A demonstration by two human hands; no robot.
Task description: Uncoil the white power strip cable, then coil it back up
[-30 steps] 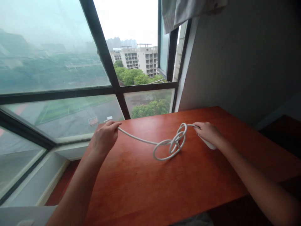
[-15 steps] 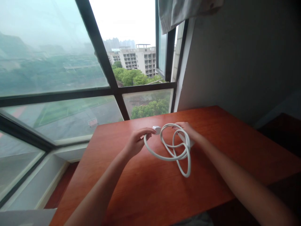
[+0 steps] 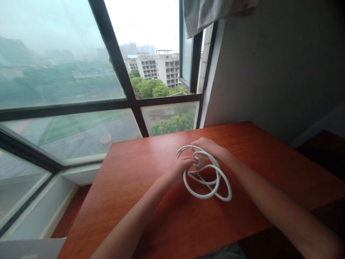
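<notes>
A white cable [image 3: 202,196] hangs in several loose loops between my hands, above the reddish-brown table [image 3: 129,190]. Its white plug end [image 3: 199,162] is pinched in the fingertips of my left hand [image 3: 181,169], which is closed and sits in front of the loops. Just behind and to the right, my right hand [image 3: 206,145] is closed around the upper part of the coil. Its fingers are partly hidden by the strands, and whatever else lies in its palm cannot be seen.
Dark-framed windows [image 3: 134,103] stand beyond the table's far and left edges, with one pane open. A grey cloth [image 3: 205,14] hangs at the top. To the right rises a dim wall [image 3: 258,72].
My left hand has moved right, bringing the plug end close to my right hand and in among the loops. The loops have shifted and swung slightly rightward. My right hand has moved slightly left.
</notes>
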